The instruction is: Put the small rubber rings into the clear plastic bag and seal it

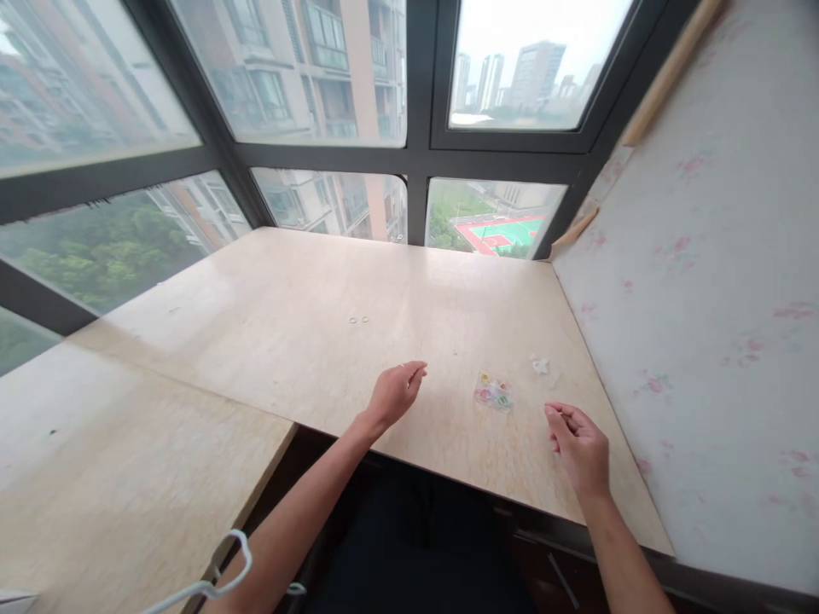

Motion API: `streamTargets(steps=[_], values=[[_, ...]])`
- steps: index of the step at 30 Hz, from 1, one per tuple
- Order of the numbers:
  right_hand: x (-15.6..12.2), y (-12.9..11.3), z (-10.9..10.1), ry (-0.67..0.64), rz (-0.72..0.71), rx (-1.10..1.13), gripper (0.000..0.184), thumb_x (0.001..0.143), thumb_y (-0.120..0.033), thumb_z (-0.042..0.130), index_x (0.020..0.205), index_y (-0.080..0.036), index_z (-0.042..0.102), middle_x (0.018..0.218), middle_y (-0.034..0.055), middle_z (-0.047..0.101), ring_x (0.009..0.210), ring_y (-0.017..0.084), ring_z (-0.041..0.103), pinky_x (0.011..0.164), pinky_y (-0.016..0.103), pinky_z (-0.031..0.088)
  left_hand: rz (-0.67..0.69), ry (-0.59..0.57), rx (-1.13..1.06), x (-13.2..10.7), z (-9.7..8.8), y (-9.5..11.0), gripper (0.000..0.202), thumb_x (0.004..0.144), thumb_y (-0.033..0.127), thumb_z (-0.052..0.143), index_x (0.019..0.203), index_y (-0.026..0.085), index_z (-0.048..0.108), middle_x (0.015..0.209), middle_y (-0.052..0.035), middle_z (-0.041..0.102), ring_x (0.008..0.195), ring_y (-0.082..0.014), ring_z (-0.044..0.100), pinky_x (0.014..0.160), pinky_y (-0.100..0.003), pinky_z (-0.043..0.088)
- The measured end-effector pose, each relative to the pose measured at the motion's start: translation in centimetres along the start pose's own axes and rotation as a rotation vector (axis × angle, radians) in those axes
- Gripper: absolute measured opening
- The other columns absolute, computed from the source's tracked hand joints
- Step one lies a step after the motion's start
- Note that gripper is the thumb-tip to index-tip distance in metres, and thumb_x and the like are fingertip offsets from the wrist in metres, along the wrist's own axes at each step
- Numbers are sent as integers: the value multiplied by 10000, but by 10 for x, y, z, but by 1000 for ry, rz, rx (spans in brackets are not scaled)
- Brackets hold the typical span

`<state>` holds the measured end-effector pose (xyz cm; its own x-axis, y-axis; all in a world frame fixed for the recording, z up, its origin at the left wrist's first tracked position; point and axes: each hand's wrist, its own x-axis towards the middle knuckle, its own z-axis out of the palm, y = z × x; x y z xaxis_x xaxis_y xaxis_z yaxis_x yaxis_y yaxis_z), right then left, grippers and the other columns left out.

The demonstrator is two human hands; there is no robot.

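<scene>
Across the upper frame we see tall dark-framed windows (419, 102), and below them a pale plywood tabletop (307, 341) fills the middle, with a floral-papered wall (710, 281) down the right side. A second board (108, 460) sits in the lower left, and a white wire hanger (217, 576) pokes over its edge at the bottom. Our left hand (395, 394) hovers just above the centre of the tabletop, fingers loosely curled and released, gripping nothing. Our right hand (579, 445) hangs at the lower right, fingertips drawn together; whether it pinches anything we cannot tell. Between the two hands lies a small clear packet (492, 391) holding coloured rings, flat on the tabletop, its long axis running roughly left to right in the frame. It sits to the right of the left fingers and up-left of the right ones, about equally near both. A tiny whitish scrap (541, 365), perhaps plastic, lies just beyond it, and two thin rings (359, 320) rest farther up the tabletop.
</scene>
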<state>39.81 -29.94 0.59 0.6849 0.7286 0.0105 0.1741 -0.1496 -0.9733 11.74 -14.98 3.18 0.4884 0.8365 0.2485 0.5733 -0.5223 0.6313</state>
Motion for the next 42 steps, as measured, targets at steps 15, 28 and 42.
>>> streamTargets(steps=[15,28,42], values=[[17,-24,15,14,-43,-15,425,649,-511,771,832,-141,669,492,-39,501,405,84,412,336,186,345,-83,-30,83,-78,-66,-54,260,966,285,364,889,216,603,773,-39,661,705,-181,611,637,-276,422],[63,-136,245,-746,-585,-417,290,863,-388,555,945,-151,699,728,25,681,463,112,581,504,241,470,129,86,196,-89,-42,-63,227,921,223,431,787,190,611,788,-82,604,746,-208,546,670,-347,424],[72,-129,383,-884,-858,-1174,215,856,-202,522,870,-182,736,1042,107,687,983,236,619,780,280,438,138,33,256,-87,-43,-67,186,911,223,458,789,182,592,788,-55,571,729,-187,513,633,-321,382]])
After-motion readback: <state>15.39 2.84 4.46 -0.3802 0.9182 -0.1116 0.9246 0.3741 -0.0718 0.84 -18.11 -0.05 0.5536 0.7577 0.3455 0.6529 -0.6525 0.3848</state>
